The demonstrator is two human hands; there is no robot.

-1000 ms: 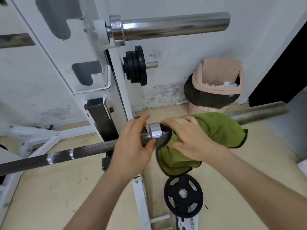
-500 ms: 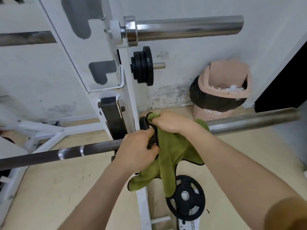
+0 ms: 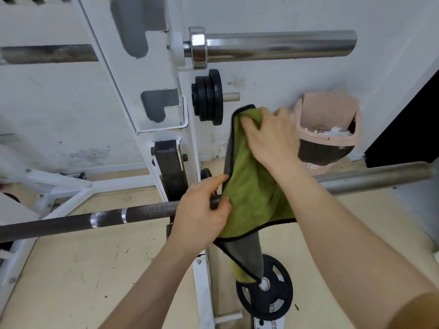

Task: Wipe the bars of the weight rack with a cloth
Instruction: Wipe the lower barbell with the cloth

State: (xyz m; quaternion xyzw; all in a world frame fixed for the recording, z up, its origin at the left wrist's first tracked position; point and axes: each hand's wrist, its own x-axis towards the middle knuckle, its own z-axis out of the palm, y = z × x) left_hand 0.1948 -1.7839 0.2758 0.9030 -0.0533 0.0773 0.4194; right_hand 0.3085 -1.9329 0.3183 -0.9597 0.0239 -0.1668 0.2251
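Barbell (image 3: 142,213) on the lower rest of the white weight rack (image 3: 152,96): this is the bar we are wiping, and it runs from lower left to the right edge, dark and knurled on the left, grey and smooth along its sleeve (image 3: 370,180) on the right. Our green cloth (image 3: 251,186), edged in black with a grey reverse, hangs over the bar just right of the upright, covering the collar; one corner is lifted high, another trails down in front of a black plate (image 3: 268,295) at floor level. Our right hand (image 3: 268,136) holds the lifted part of the cloth, fingers curled into the fabric above the bar. Our left hand (image 3: 202,210) is closed around the bar at the cloth's left edge, thumb and forefinger touching the fabric. A second, chrome barbell (image 3: 273,47) rests higher on the rack, with stacked small plates (image 3: 209,98) on a peg below it and a pink bin (image 3: 330,129) against the wall behind.

We judge the work to be partway: the cloth sits only at the collar, neither the long knurled shaft nor the outer sleeve is under it, and the upper bar is untouched by either hand. Whether any section is already clean, we cannot tell from surface appearance.
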